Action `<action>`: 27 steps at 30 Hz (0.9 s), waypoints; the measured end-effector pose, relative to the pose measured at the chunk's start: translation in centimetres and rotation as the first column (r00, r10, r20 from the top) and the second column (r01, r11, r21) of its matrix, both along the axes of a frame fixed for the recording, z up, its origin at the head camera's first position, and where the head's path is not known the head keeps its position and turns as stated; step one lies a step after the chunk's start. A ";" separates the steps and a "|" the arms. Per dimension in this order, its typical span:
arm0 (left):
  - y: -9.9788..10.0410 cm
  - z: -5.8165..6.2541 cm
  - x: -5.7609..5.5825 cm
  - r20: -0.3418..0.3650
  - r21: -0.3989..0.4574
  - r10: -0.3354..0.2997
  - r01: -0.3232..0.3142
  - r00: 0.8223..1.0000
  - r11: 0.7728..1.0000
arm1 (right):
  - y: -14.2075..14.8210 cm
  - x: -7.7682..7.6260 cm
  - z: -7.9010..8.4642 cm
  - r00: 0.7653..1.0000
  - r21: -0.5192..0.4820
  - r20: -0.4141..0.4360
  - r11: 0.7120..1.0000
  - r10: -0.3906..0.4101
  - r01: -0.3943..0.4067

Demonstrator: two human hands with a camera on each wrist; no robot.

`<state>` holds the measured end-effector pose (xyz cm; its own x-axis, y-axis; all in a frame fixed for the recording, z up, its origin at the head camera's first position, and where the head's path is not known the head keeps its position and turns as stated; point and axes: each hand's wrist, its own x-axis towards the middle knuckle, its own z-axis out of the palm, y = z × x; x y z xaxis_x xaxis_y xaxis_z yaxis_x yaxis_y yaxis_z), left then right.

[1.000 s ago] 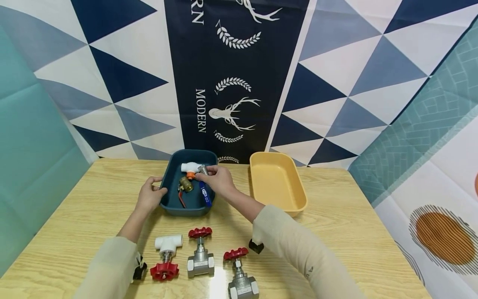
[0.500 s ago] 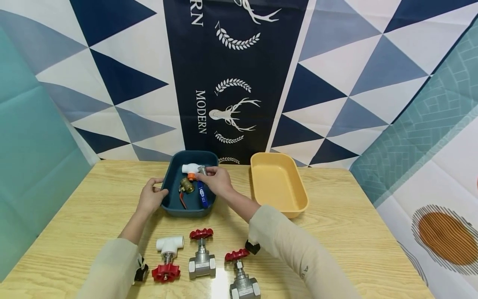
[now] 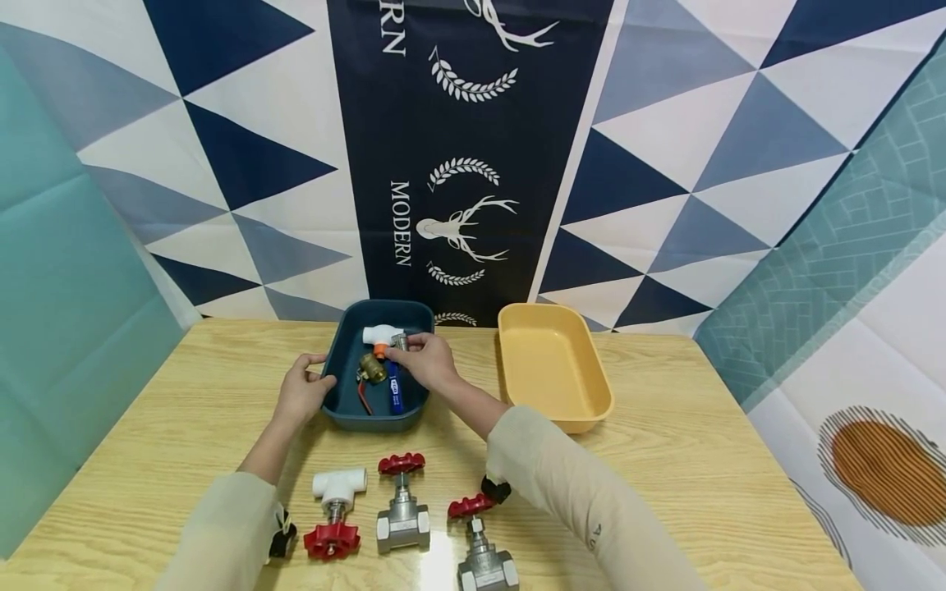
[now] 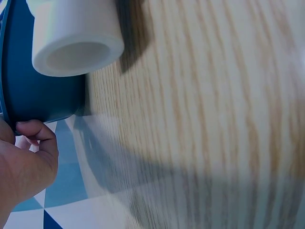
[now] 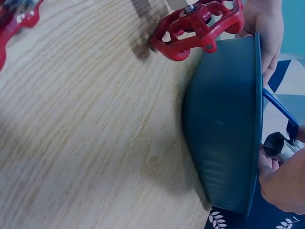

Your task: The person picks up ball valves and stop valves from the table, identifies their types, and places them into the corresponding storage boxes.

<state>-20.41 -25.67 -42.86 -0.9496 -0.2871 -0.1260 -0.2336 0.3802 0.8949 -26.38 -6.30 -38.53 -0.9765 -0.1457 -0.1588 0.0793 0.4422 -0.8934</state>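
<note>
My left hand (image 3: 299,392) grips the left rim of a dark blue plastic bin (image 3: 377,423), thumb over the edge; the left wrist view shows its curled fingers (image 4: 40,136) there. Over the bin's right side, my right hand (image 3: 430,361) pinches a silver ball valve (image 5: 286,149) with a blue lever handle (image 3: 395,389). In the head view the fingers partly cover the valve body. Inside the bin lie a white plastic valve (image 3: 380,334) with an orange part and a brass ball valve (image 3: 374,368) with a red lever.
A yellow bin (image 3: 554,369) stands to the right. In front are a white tee-shaped valve (image 3: 338,486) with a red handwheel and two silver gate valves, one (image 3: 403,525) in the middle and one (image 3: 486,566) nearer, beneath my right forearm. A patterned cloth hangs behind the table.
The blue lever's lower end has swung left, from slanting to nearly straight toward me. My right hand keeps its pinch, and my left hand stays on the rim.
</note>
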 end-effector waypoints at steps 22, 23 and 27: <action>-0.3 -0.4 -0.3 -0.001 0.006 0.010 -0.010 1.000 1.000 | -0.9 -1.2 -0.2 0.997 0.150 -0.074 0.989 0.010 0.001; -0.3 -0.4 -0.3 -0.003 0.007 0.011 -0.011 1.000 1.000 | -0.9 -1.2 -0.3 0.997 0.156 -0.078 0.988 0.011 0.002; -0.2 -0.3 -0.2 -0.007 0.009 0.009 -0.009 1.000 1.000 | -1.2 -1.3 -0.3 0.995 0.181 -0.099 0.983 0.014 0.004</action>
<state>-20.61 -25.86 -43.20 -0.9478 -0.2947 -0.1218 -0.2307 0.3702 0.8999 -27.68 -7.45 -38.87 -0.9880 -0.1286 -0.0853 -0.0086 0.5976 -0.8017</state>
